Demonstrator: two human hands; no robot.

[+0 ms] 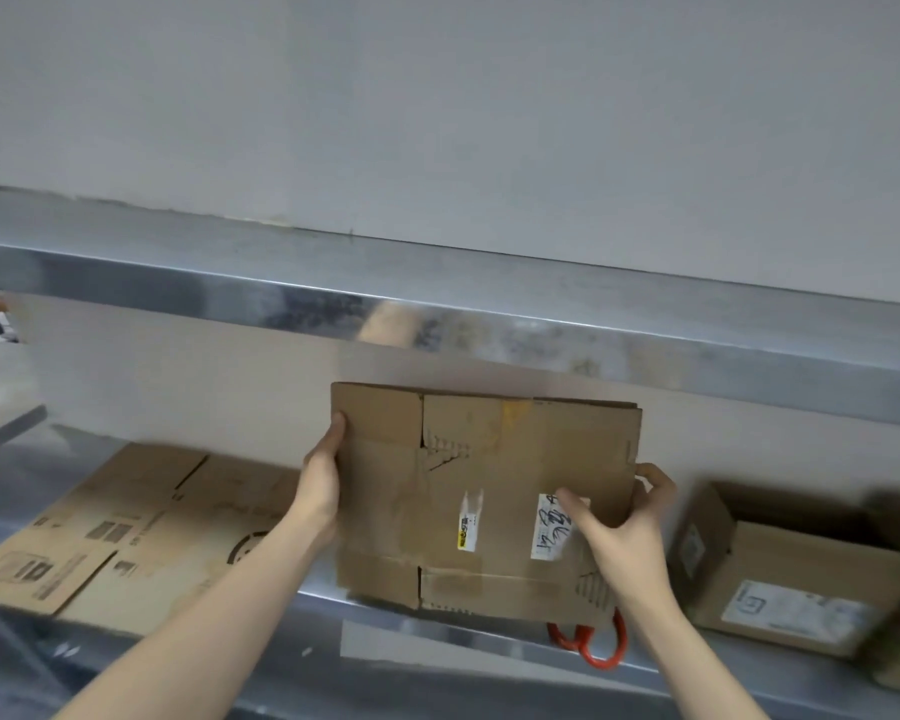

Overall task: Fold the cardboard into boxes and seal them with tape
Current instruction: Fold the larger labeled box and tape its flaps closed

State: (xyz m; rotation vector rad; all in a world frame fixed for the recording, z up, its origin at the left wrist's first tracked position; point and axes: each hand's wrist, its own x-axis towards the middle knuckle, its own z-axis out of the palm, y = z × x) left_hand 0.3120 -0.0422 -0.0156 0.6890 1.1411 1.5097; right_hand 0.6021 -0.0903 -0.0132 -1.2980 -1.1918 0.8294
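Observation:
A flattened brown cardboard box (pixel 484 491) with torn white labels is held upright above the steel table, its flat face toward me. My left hand (pixel 320 478) grips its left edge, thumb on the front. My right hand (pixel 624 522) grips the right edge, thumb pressed on a white label and fingers curled round the side. Below the cardboard's lower right corner, orange scissor handles (pixel 591 649) lie on the table, partly hidden by the cardboard.
Another flattened printed cardboard sheet (pixel 126 527) lies on the steel table (pixel 437 657) at the left. An opened-up cardboard box (pixel 791 569) with labels stands at the right. A steel shelf (pixel 489 314) runs across just above, against a grey wall.

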